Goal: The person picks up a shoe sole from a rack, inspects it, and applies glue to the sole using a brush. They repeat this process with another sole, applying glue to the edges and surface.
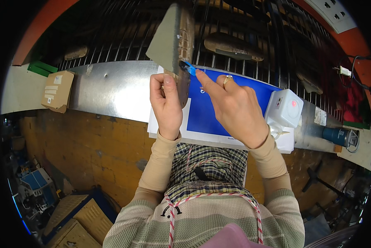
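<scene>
My left hand (pixel 167 103) is closed around the lower end of a shoe upper on a last (pixel 164 41), held upright over the bench edge. Olive-grey cloth covers its left side; the brown underside is turned to the right. In my right hand (pixel 240 108) is a small brush with a blue handle (pixel 190 68), pinched in the fingers. The brush's dark head touches the underside's edge, just above my left fingers. Part of the handle is hidden by my right hand.
A blue sheet (pixel 206 113) on white papers lies below my hands, beside a white box-shaped container (pixel 285 108). Behind runs a rack of metal bars carrying more lasted uppers (pixel 234 46). A cardboard box (pixel 57 91) stands left, a dark blue tumbler (pixel 336 135) right.
</scene>
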`<state>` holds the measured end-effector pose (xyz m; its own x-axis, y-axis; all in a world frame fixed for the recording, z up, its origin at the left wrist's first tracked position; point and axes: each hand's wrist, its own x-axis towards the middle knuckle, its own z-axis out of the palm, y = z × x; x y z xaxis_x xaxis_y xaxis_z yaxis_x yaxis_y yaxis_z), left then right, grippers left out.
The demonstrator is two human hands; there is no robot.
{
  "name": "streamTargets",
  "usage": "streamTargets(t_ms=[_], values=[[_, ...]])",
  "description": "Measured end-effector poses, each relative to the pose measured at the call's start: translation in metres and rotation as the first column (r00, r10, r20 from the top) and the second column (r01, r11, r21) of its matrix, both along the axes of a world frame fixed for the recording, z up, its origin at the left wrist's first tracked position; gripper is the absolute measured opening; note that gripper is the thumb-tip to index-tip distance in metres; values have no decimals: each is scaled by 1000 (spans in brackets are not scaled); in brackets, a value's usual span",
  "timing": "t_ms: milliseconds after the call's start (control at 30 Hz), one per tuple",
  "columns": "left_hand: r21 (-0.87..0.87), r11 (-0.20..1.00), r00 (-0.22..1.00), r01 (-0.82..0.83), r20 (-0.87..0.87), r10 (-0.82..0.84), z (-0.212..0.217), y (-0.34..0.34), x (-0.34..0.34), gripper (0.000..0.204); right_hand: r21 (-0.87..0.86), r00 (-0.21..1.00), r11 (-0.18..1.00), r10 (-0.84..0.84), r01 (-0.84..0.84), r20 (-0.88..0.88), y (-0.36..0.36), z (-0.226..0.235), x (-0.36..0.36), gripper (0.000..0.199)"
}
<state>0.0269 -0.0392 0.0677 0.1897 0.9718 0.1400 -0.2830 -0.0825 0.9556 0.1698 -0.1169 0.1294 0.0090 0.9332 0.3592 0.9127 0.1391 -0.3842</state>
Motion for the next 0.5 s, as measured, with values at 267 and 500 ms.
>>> streamTargets(t_ms=[267, 500], values=[[-226, 972, 974, 56, 228, -3, 4, 1, 6, 23, -77, 998, 997, 26, -21, 60, -25, 5, -18, 46], [-290, 937, 925, 195, 373, -76, 18, 9, 0, 48, 14, 752, 998, -31, 54, -659, -11, -37, -9, 26]])
